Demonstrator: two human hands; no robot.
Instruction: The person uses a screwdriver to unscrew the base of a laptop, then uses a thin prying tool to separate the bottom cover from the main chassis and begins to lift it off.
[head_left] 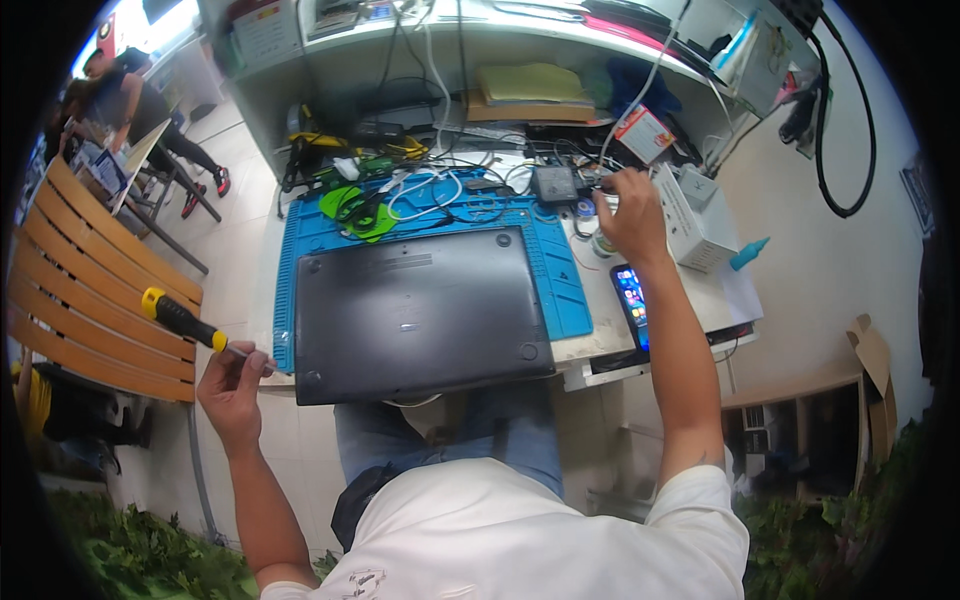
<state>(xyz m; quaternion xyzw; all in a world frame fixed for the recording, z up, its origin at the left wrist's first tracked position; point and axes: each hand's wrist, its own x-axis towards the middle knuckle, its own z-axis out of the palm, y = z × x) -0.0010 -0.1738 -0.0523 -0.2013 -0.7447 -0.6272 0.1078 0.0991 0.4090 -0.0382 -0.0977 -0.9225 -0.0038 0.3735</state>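
The mat (565, 280) is partly covered by the laptop (420, 310), laid centrally, underside up; it is best steadied before being pressed. The right hand (632, 218) is curled at far right; whether anything is held cannot be told. In the left hand (232, 395), near left, the screwdriver (190, 322) is pinched by its shaft; for turning, its handle should be gripped.

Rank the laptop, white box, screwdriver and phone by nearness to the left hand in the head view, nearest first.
From the left hand:
1. Screwdriver: held in it.
2. Laptop: just to its right, underside up.
3. Phone: right, past the laptop.
4. White box: farther right, beyond the phone.
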